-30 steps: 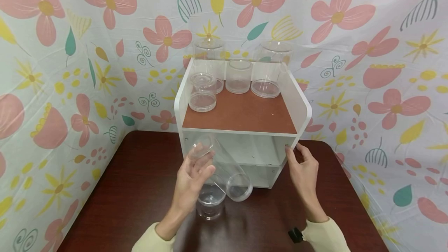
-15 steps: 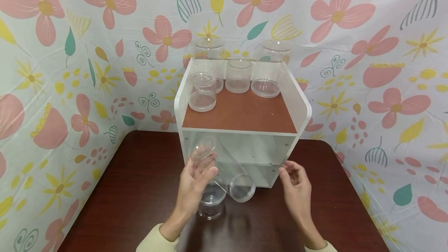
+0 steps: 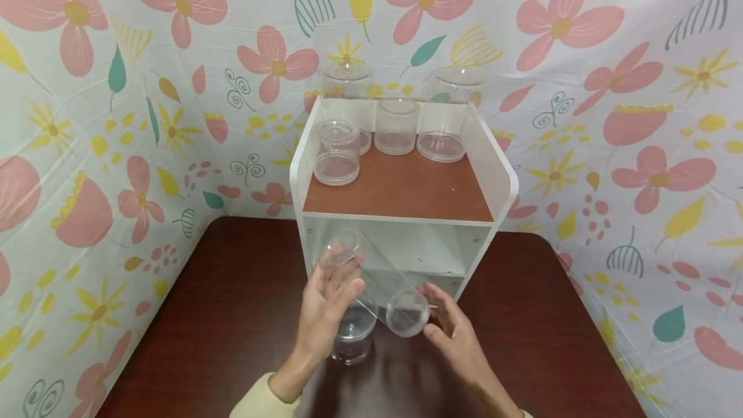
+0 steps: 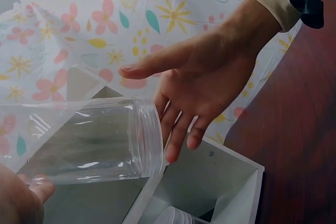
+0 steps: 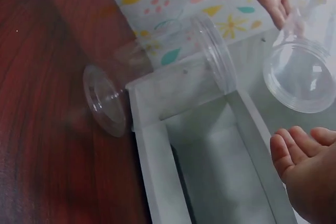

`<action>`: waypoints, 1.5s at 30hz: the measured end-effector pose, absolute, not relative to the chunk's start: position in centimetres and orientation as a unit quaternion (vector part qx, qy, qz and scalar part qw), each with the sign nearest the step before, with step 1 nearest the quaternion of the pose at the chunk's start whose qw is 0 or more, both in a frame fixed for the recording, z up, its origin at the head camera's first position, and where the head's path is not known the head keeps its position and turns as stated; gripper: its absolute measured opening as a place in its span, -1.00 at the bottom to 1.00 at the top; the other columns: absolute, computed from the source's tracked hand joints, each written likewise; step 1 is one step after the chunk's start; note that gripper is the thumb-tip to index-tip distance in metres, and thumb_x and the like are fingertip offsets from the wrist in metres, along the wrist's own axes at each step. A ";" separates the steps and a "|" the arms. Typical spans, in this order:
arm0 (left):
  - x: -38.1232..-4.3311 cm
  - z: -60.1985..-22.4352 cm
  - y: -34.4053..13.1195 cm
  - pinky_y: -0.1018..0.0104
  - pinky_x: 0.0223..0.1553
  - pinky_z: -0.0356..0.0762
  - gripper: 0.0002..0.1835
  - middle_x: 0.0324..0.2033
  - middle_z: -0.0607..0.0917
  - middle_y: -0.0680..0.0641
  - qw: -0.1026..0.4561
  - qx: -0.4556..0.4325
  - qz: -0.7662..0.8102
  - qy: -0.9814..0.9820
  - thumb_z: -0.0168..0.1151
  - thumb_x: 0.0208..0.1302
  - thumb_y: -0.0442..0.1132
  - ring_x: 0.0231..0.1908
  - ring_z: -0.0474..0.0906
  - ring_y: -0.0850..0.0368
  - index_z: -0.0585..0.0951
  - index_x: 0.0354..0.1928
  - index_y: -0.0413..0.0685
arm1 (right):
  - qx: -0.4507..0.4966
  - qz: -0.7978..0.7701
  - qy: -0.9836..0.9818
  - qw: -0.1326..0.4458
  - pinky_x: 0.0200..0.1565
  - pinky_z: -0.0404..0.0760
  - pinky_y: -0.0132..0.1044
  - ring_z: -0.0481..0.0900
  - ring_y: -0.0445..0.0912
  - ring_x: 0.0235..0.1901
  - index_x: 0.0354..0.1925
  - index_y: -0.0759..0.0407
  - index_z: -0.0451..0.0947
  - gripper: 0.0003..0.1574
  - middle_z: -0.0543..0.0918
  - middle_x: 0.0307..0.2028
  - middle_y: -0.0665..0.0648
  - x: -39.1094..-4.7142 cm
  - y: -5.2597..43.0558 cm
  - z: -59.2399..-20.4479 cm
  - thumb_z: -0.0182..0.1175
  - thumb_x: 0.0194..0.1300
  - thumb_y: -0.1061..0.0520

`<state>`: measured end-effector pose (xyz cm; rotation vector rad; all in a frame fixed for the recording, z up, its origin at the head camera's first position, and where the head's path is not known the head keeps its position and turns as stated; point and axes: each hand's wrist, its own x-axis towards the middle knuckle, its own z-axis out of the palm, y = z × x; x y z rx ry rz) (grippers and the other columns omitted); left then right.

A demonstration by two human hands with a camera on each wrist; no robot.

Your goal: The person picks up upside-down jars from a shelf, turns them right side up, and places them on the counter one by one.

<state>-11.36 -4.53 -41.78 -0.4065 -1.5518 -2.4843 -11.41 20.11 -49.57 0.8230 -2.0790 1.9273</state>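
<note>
A tall clear plastic jar (image 3: 377, 269) is held tilted in front of the shelf, its wide end low and to the right. My left hand (image 3: 325, 302) grips it around the upper end. My right hand (image 3: 458, 340) is beside the lower end, fingers spread and relaxed; in the left wrist view its fingertips are by the jar's ridged rim (image 4: 152, 137), and whether they touch cannot be told. The right wrist view has a gap between this hand (image 5: 310, 169) and the held jar (image 5: 299, 77). Another clear jar (image 3: 351, 340) stands on the table below, partly hidden.
A white shelf unit (image 3: 505, 189) with a brown top (image 3: 406, 192) stands on the dark wooden table (image 3: 220, 315). Several clear jars are on it, among them a short one (image 3: 396, 128) and a front left one (image 3: 336, 157). Flowered cloth (image 3: 580, 82) hangs behind.
My right hand has left the shelf's right side and moved left and down to the held jar's lower end. The left hand and its jar have shifted slightly right.
</note>
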 end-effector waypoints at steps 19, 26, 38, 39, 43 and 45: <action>-11.1 -42.4 -3.6 0.08 0.36 0.37 -0.30 0.36 0.40 -0.35 0.092 -0.159 -0.850 -0.493 0.25 0.31 -0.51 0.34 0.46 -0.14 0.26 0.46 -0.30 | 0.247 0.665 -0.705 0.027 0.11 0.59 -0.32 0.59 -0.09 0.18 0.51 0.26 0.22 0.02 0.48 0.31 0.43 -10.9 19.1 -50.0 0.41 0.16 0.45; -11.0 -42.6 -3.8 0.15 0.36 0.38 -0.29 0.38 0.39 -0.35 0.085 -0.158 -0.833 -0.523 0.23 0.35 -0.47 0.36 0.44 -0.09 0.21 0.49 -0.36 | 0.250 0.677 -0.691 0.033 0.05 0.65 -0.29 0.61 -0.11 0.14 0.41 0.36 0.29 -0.12 0.53 0.26 0.44 -10.8 19.2 -50.0 0.36 0.16 0.50; -11.0 -41.9 -5.5 0.38 0.33 0.35 -0.37 0.42 0.42 -0.29 0.102 -0.116 -0.755 -0.638 0.06 0.50 -0.26 0.43 0.34 -0.15 0.24 0.53 -0.32 | 0.271 0.723 -0.635 0.036 0.11 0.64 -0.23 0.65 0.02 0.14 0.36 0.48 0.27 -0.26 0.55 0.21 0.45 -11.0 20.7 -49.8 0.14 0.21 0.54; -11.0 -41.9 -5.7 0.39 0.32 0.35 -0.38 0.42 0.42 -0.28 0.109 -0.110 -0.748 -0.646 0.05 0.51 -0.27 0.42 0.35 -0.13 0.25 0.53 -0.33 | 0.267 0.726 -0.633 0.036 0.11 0.63 -0.24 0.66 0.02 0.14 0.36 0.47 0.27 -0.26 0.57 0.21 0.42 -11.0 20.9 -49.8 0.13 0.21 0.53; -11.4 -41.7 -6.5 0.41 0.30 0.39 -0.45 0.35 0.49 -0.27 0.139 -0.100 -0.729 -0.663 0.06 0.54 -0.32 0.37 0.42 -0.12 0.31 0.48 -0.36 | 0.255 0.730 -0.633 0.046 0.11 0.62 -0.27 0.68 0.01 0.11 0.36 0.47 0.28 -0.30 0.62 0.20 0.30 -10.8 21.8 -49.5 0.09 0.24 0.50; -11.6 -41.7 -6.9 0.42 0.29 0.40 -0.47 0.32 0.52 -0.29 0.154 -0.093 -0.722 -0.669 0.09 0.54 -0.35 0.34 0.45 -0.11 0.32 0.45 -0.39 | 0.260 0.733 -0.626 0.057 0.11 0.62 -0.27 0.68 0.02 0.10 0.36 0.48 0.26 -0.31 0.62 0.20 0.31 -10.8 22.2 -49.3 0.06 0.26 0.50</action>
